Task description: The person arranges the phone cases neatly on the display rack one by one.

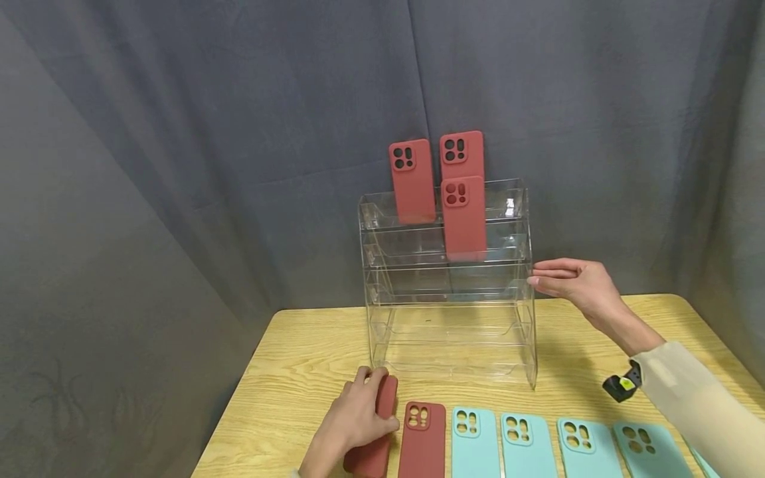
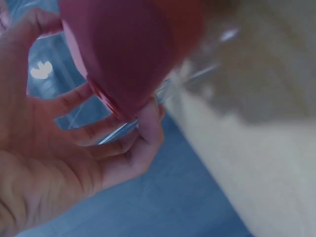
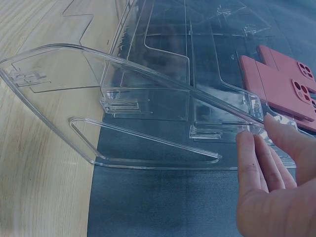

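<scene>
A clear tiered display rack (image 1: 451,335) stands on the table. My left hand (image 1: 356,415) grips a red phone case (image 1: 387,393) by its sides, in front of the rack's left corner; the case is tilted up on its edge. In the left wrist view the thumb and fingers lie around this red case (image 2: 123,44), which is blurred. With thumb and straight fingers, my right hand (image 1: 576,285) holds the rack's right side edge, also seen in the right wrist view (image 3: 269,192). Three red cases, one at top left (image 1: 414,189), stand in the upper tiers.
Another red case (image 1: 422,441) lies flat in the front row, right of the left hand. Several mint-green cases, such as one at the row's middle (image 1: 475,441), continue to the right. A grey curtain (image 1: 269,166) hangs behind the wooden table (image 1: 287,372).
</scene>
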Available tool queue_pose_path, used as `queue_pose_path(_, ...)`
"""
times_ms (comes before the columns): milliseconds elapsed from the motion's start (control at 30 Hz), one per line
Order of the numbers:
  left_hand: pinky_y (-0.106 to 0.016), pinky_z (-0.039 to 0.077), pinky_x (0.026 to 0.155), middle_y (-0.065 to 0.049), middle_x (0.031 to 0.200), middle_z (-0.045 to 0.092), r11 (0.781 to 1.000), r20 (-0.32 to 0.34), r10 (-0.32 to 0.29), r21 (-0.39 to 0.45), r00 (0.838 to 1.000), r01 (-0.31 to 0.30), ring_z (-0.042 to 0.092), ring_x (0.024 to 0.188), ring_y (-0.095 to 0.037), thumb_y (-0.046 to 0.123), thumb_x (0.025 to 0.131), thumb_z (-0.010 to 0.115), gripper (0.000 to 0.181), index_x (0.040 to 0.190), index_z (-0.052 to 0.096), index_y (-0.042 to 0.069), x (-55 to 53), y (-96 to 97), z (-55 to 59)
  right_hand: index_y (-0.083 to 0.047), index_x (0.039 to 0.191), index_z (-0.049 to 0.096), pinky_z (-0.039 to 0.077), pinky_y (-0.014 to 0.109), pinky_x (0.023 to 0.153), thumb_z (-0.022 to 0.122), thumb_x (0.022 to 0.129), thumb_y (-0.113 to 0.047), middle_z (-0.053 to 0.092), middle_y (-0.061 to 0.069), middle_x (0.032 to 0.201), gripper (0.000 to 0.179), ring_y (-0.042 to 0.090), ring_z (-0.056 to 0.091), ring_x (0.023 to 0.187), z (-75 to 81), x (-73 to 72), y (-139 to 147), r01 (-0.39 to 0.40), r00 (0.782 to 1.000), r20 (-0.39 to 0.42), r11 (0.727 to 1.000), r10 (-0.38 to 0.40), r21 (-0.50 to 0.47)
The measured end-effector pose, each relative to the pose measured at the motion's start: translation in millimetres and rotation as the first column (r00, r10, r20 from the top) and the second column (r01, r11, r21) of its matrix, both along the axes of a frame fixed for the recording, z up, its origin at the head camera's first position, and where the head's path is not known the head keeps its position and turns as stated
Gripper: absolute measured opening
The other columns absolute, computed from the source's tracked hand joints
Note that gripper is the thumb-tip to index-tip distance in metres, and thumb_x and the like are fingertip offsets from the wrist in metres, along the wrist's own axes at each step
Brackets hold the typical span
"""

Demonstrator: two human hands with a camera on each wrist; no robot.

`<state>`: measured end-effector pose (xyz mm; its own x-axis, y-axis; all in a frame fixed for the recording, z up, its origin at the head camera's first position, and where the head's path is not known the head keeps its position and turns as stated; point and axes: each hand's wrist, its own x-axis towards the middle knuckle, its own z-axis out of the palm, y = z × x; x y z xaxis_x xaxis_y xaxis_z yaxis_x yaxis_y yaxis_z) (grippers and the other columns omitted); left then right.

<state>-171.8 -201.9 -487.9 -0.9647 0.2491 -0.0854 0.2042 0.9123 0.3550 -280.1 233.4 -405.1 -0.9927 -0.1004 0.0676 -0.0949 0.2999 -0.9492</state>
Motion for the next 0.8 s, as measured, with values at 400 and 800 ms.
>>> queue_pose_path(400,-0.038,0.052,0.063,-0.013,0.158,0.044,0.997,-0.354,0.042,0.081,0.934,-0.014,0.067,0.102,-0.031,0.037,0.08,0.077,0.084,0.156,0.045,0.024,-18.4,28.5,73.4,0.001,0.142,0.061,0.057,0.01,0.085,0.082,0.092,-0.042,0.074,-0.031,0.098,0.069,-0.011,0.07,0.096,1.1,0.4,-1,0.02,1.0,0.006,1.0,-0.02,0.016)
queue_pose_path(800,-0.032,0.05,0.05,-0.014,0.155,0.042,0.997,-0.641,0.013,0.064,0.768,0.037,0.063,0.091,-0.028,0.039,0.083,0.075,0.08,0.154,0.042,0.025,-73.3,78.4,148.3,0.003,0.143,0.06,0.058,0.012,0.085,0.081,0.093,-0.039,0.075,-0.029,0.098,0.069,-0.01,0.071,0.096,1.6,1.0,2,0.01,1.0,0.01,1.0,-0.01,-0.012)
